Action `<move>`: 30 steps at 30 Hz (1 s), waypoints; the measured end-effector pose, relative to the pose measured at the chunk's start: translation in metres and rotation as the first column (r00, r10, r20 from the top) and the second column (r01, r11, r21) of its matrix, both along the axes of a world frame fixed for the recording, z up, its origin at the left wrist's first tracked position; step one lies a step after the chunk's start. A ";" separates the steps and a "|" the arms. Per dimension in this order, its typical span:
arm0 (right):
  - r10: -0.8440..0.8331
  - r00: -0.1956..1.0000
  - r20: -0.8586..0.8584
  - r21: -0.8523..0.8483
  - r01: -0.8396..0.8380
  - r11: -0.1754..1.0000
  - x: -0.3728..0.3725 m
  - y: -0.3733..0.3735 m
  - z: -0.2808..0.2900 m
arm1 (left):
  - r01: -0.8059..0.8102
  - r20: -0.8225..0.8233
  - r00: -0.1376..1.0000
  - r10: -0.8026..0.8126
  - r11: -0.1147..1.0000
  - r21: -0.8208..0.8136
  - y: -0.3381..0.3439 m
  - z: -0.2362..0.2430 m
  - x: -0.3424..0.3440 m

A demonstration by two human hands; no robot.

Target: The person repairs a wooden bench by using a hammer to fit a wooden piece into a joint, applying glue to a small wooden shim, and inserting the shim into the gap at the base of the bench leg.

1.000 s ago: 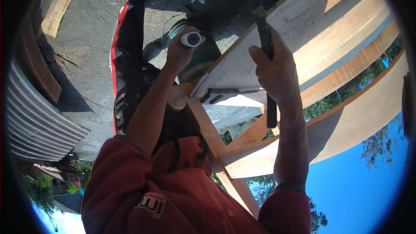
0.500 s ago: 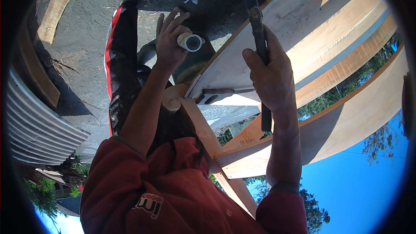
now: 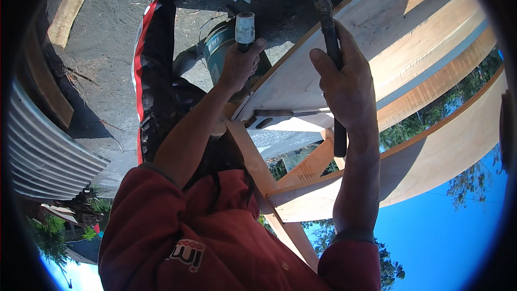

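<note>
White cylinder (image 3: 245,28), dark hammer (image 3: 329,35); curved wooden panels (image 3: 377,24)

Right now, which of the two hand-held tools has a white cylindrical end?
The white-ended, dark-bodied tool in the left hand; the long, dark-handled hammer in the right hand shows a black grip instead.

Left forearm (image 3: 188,132) bare, slanting up and to right; left hand (image 3: 240,71) closed in grip, left thumb (image 3: 257,47) sticking out toward upper right. Right forearm (image 3: 357,178) bare, nearly vertical in view; right hand (image 3: 349,89) also gripping, its back toward camera, right thumb (image 3: 323,63) pointing up-left. Hands well apart, at similar height.
</note>
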State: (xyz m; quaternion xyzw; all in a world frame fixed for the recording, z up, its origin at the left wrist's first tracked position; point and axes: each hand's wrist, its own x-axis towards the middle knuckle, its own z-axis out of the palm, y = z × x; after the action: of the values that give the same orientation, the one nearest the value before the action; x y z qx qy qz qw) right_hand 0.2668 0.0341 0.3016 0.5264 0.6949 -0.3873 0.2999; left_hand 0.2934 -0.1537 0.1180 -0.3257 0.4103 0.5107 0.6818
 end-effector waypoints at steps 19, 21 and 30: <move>0.656 0.754 -0.030 -0.046 -0.657 0.753 -0.033 0.026 -0.038 | 0.105 -0.115 0.987 -0.111 0.993 -0.055 -0.011 0.002 0.016; 0.496 0.859 -0.129 0.121 -0.482 0.868 -0.051 0.037 -0.037 | 0.087 -0.127 0.988 -0.093 0.995 -0.053 -0.012 -0.002 0.017; 0.657 0.753 0.029 -0.324 -0.615 0.719 -0.011 -0.001 -0.024 | -0.075 -0.305 0.952 0.023 0.985 -0.158 -0.057 -0.007 0.054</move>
State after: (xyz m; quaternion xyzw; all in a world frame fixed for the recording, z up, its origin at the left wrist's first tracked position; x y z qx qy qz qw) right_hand 0.2558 0.0329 0.2780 0.2303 0.7445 -0.3209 0.5382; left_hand 0.3475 -0.2104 0.1107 -0.3103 0.5430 0.5348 0.5682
